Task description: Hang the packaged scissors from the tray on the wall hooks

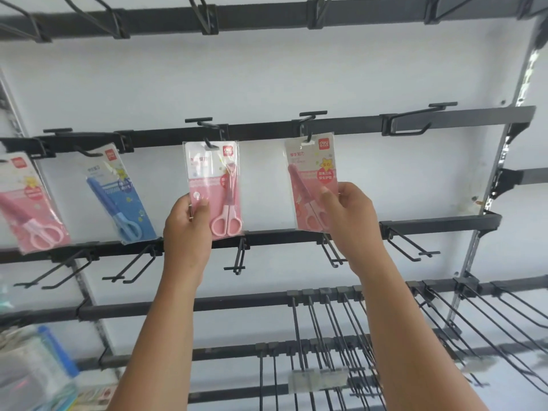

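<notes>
Two packs of pink scissors are up at the middle rail of a wall rack. My left hand (188, 223) grips the lower left edge of the left pink pack (215, 185), whose top hole sits at a black hook (207, 134). My right hand (350, 215) pinches the lower right of the right pink pack (311, 179), its hole on another hook (308, 126). Further left hang a blue scissors pack (118, 197) and a pink scissors pack (29, 203). The tray is not clearly in view.
One hook (415, 123) on the same rail, to the right, carries nothing. Lower rails (267, 304) carry several long bare hooks, dense at lower right. Blurred packaged goods (35, 369) sit at the lower left. The wall behind is white.
</notes>
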Demonstrator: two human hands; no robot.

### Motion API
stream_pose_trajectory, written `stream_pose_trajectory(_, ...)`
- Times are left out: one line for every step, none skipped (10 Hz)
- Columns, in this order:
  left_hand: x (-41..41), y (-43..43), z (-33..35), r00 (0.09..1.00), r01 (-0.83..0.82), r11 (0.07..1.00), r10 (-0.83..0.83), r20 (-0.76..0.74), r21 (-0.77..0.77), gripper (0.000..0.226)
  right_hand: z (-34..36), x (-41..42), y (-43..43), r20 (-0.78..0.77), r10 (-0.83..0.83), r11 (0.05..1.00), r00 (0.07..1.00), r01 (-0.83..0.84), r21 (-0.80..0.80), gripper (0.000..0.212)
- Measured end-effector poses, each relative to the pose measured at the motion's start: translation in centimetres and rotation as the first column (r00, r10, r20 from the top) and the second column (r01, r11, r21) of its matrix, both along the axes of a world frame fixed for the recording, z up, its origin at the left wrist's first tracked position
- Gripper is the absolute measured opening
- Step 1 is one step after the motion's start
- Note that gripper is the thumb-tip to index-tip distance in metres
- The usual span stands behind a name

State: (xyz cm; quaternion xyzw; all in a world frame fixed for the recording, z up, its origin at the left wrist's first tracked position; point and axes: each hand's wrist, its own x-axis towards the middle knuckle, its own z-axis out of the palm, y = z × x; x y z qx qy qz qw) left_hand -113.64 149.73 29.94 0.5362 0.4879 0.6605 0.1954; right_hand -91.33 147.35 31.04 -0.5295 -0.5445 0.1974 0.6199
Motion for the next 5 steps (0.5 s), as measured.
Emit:
stream_pose_trajectory(0.2,-1.5,-0.3,0.998,-0.042,0.999,0.042,-0.042,0.002,0.018,-0.3,0.5,-1.5,0.074,-0.046,0.999,0.996,0.047,-0.006,0.034)
stream_pose_trajectory(0.4,-3.2,-0.9,0.988,-0.121,0.993,0.12,-0.095,-0.007,0.023,-0.8,1.3,-3.1,0.138,-0.159,0.987,0.978,0.159,0.013,0.049)
stream_pose_trajectory(0.2,-5.0,-2.0,0.961,-0.234,0.972,0.231,-0.154,-0.005,0.03,-1.1,1.4,-5.1,0.225,-0.176,0.984,0.958,0.176,0.019,0.043)
stream_pose_trajectory(-0.2,-7.3,-2.9,0.937,-0.262,0.965,0.26,-0.234,0.024,0.034,-1.4,0.5,-7.2,0.284,-0.153,0.988,0.947,0.148,0.038,0.036)
stream_pose_trajectory(-0.9,-10.0,-3.4,0.888,-0.28,0.956,0.292,-0.356,0.087,0.033,-1.7,-0.9,-9.5,0.298,-0.125,0.992,0.946,0.123,0.027,0.03)
